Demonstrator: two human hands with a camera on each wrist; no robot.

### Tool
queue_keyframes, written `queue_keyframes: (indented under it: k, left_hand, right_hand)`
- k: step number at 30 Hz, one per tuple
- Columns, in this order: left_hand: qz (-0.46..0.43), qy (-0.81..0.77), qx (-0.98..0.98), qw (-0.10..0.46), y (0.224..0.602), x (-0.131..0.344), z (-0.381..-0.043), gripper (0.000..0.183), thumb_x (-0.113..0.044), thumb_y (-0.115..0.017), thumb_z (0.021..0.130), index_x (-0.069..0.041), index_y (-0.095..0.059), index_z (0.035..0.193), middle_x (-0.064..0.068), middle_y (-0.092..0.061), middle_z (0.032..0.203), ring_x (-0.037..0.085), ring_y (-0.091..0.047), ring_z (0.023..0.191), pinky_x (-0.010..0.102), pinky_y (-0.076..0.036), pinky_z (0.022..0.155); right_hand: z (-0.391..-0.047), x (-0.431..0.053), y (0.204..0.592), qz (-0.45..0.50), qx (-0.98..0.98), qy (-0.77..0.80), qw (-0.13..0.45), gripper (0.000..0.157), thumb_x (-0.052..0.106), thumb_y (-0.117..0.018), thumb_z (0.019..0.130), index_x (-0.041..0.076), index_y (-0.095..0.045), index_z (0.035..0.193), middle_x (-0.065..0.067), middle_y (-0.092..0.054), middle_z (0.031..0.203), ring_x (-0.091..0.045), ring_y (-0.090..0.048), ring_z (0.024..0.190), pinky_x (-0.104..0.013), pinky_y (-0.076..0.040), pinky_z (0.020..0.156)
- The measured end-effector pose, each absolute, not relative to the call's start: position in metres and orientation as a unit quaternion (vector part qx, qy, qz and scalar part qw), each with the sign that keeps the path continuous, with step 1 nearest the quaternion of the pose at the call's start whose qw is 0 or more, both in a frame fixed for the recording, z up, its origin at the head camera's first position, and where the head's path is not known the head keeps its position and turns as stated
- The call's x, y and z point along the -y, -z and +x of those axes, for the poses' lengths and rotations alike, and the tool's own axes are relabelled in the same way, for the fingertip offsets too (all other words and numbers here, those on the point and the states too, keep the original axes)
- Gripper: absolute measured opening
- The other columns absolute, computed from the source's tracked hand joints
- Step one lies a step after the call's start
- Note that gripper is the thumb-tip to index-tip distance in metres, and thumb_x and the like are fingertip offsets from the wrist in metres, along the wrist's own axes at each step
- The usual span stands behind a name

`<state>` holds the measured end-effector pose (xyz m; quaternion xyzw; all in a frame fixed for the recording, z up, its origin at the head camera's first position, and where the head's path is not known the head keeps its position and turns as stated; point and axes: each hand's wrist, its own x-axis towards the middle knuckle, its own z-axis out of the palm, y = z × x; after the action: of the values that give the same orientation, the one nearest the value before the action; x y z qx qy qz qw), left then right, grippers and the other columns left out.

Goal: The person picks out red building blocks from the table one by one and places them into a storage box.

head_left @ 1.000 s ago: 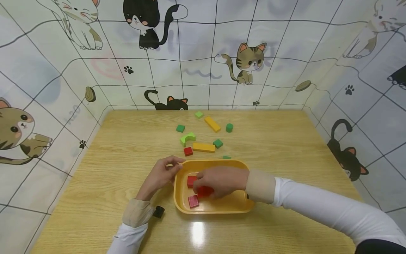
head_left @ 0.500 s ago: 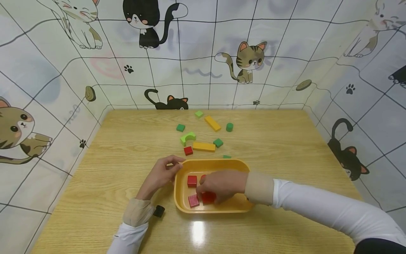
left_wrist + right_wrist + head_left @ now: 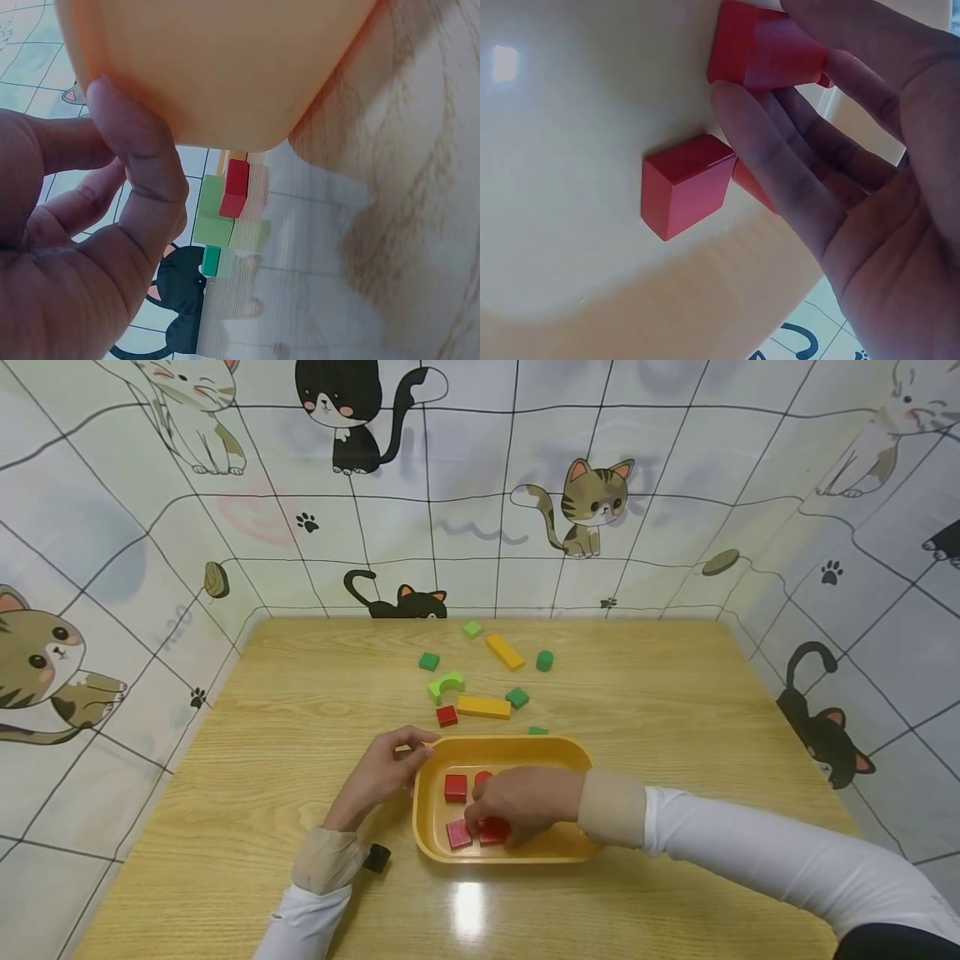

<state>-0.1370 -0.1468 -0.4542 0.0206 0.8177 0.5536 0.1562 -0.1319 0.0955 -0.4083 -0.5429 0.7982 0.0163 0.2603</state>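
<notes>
My left hand (image 3: 382, 772) holds the upper left corner of a yellow plastic tray (image 3: 517, 855), a fingertip against its outer wall (image 3: 217, 67). Inside the tray, my right hand (image 3: 528, 802) pinches a red block (image 3: 765, 49) between thumb and fingers, low on the tray floor. A pinkish-red block (image 3: 459, 833) lies just left of it. Farther back in the tray are a red cube (image 3: 455, 788) and a rounded red piece (image 3: 482, 777), the latter partly hidden by the right hand.
Behind the tray lie a red block (image 3: 447, 716), yellow bars (image 3: 483, 707), a light green arch (image 3: 446, 686) and several green pieces, among them a cylinder (image 3: 544, 661). A small black object (image 3: 377, 858) sits by the left wrist. Cat-print cloth (image 3: 480, 527) surrounds the table.
My right hand has moved the red block toward the tray's near side, beside the pinkish-red block. The rounded red piece has come into view. My left hand stays at the tray's corner.
</notes>
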Motion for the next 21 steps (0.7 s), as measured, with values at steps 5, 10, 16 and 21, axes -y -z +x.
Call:
queue_keyframes:
  k: [5,10,16,21]
  left_hand:
    - [0.025,-0.553,-0.818,0.155,0.455,0.147,-0.138,0.025,-0.013,-0.061,0.103,-0.012,-0.069,0.126,0.013,-0.06,0.105,0.019,-0.066,0.075,0.03,-0.057,0.058]
    - [0.025,-0.555,-0.817,0.157,0.455,0.147,-0.138,0.024,-0.013,-0.061,0.103,-0.012,-0.069,0.126,0.014,-0.06,0.106,0.021,-0.066,0.076,0.029,-0.056,0.058]
    - [0.027,-0.557,-0.816,0.155,0.456,0.148,-0.137,0.024,-0.012,-0.061,0.103,-0.011,-0.069,0.126,0.014,-0.06,0.105,0.02,-0.065,0.074,0.028,-0.056,0.057]
    - [0.029,-0.56,-0.813,0.158,0.455,0.148,-0.137,0.024,-0.012,-0.061,0.103,-0.01,-0.068,0.126,0.015,-0.06,0.104,0.02,-0.066,0.074,0.027,-0.056,0.057]
  right_hand:
    - [-0.132,-0.096,0.408,-0.54,-0.799,-0.015,0.264,0.035,0.032,-0.084,0.086,0.032,-0.069,0.117,0.009,-0.06,0.095,-0.006,-0.052,0.078,-0.016,-0.047,0.073]
    - [-0.133,-0.096,0.404,-0.534,-0.801,-0.019,0.27,0.039,0.036,-0.082,0.087,0.034,-0.067,0.123,0.009,-0.062,0.099,-0.006,-0.053,0.08,-0.017,-0.047,0.074]
    - [-0.135,-0.097,0.393,-0.531,-0.799,-0.01,0.281,0.046,0.038,-0.081,0.088,0.032,-0.064,0.131,0.007,-0.064,0.112,-0.005,-0.054,0.087,-0.02,-0.049,0.082]
    - [-0.136,-0.099,0.381,-0.529,-0.802,0.005,0.279,0.052,0.044,-0.08,0.087,0.034,-0.061,0.134,0.008,-0.063,0.133,-0.006,-0.059,0.106,-0.027,-0.053,0.097]
